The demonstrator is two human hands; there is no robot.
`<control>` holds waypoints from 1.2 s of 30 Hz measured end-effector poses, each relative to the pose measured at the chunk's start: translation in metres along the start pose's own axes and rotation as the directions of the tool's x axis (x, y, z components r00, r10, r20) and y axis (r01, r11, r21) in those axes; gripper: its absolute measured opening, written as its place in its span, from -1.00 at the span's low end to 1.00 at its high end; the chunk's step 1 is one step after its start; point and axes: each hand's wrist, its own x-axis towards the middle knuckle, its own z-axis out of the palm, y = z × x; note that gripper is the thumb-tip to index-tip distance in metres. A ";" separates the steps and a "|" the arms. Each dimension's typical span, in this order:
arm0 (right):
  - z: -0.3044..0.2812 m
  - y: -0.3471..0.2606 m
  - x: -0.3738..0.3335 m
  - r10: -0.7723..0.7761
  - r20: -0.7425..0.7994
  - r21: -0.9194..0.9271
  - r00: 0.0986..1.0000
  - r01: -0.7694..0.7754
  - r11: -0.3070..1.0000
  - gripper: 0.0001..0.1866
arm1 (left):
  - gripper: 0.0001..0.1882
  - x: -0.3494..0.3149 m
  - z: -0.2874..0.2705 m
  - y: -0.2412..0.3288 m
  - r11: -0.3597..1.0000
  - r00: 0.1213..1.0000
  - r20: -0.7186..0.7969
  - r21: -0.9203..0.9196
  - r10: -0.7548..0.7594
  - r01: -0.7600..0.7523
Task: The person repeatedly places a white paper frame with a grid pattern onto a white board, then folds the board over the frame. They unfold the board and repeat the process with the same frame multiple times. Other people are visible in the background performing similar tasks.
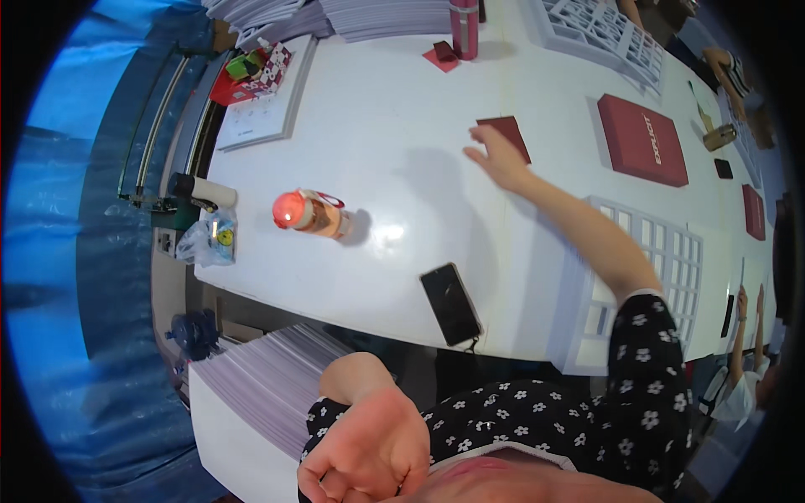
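- White table (377,109): it spreads under your right hand (483,144) and away on both sides of it
- Stack of white sheets (260,377): to the left of your left hand (373,448) and a little beyond it
- White gridded tray (587,348): to the right of your right hand and nearer your body, partly hidden by your arm and its flowered black sleeve (646,360)
- Dark red box (641,141): on the table to the right of your right hand, well apart from it
- Pink tumbler (465,29): beyond your right hand and slightly left, with small dark red pieces (441,57) just beside it
- Bottle with an orange lid (314,214): well to the left of your right hand, and nearer you
- Your left hand: raised close to your body, fingers curled in; you cannot tell from here whether they close on anything
- Your right hand: reaching out over the table, thumb and fingers apart
- Phone (451,303): screen dark, between your two hands, by the table's near edge
- Dark red card (510,134): right at your right hand, partly covered by it; whether you touch it cannot be told
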 end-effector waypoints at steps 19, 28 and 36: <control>0.114 -0.015 0.021 0.087 0.005 -0.464 0.996 -0.075 0.882 -0.18 | -0.47 -0.361 0.028 -0.513 0.476 -0.028 0.536 0.772 -0.844 0.422; 0.112 -0.015 0.026 0.097 0.031 -0.455 0.995 -0.073 0.888 -0.18 | -0.56 -0.472 0.030 -0.573 0.637 -0.145 0.625 0.768 -0.767 -0.064; 0.115 -0.013 0.019 0.055 0.000 -0.469 0.998 -0.048 0.882 -0.17 | -0.83 -0.406 0.030 -0.548 0.584 -0.045 0.586 0.794 -0.809 -0.172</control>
